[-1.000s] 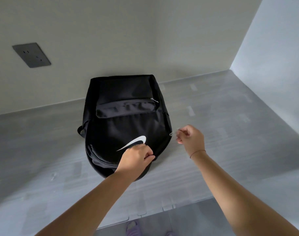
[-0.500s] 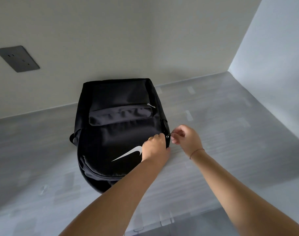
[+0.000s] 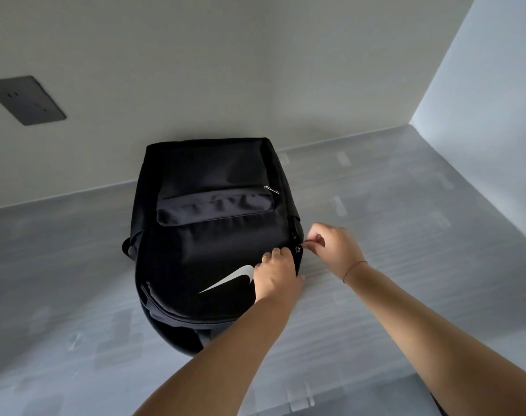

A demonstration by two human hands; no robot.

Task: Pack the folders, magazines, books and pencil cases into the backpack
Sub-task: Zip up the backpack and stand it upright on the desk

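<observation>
In the head view we see the black backpack (image 3: 213, 235) lying front-up on the grey surface (image 3: 405, 235). Its far end is close to the wall (image 3: 195, 70) and its rounded end points towards us. It looks closed, and no folders, magazines, books or pencil cases are in sight.

A second ago the left hand (image 3: 275, 274) sat lower on the bag, just under the white logo (image 3: 228, 280). We now find it further up at the bag's right edge, covering the tip of the logo, with its fingers curled into the fabric beside the zipper. A ring (image 3: 264, 257) shows on one finger.

The right hand (image 3: 336, 247) was loosely closed a little way off the bag a second ago. Half a second ago it had reached the side zipper, and now it pinches the zipper pull (image 3: 297, 249) between thumb and fingertips, right beside the left hand. A thin cord (image 3: 354, 268) circles its wrist.

We cannot tell whether the slider has travelled along the track since the last frame. The front pocket (image 3: 213, 208) looks the same as before, with its small metal pull at its right end. The dark socket plate (image 3: 26, 100) on the wall sits further left in our view than it did a second ago.
</observation>
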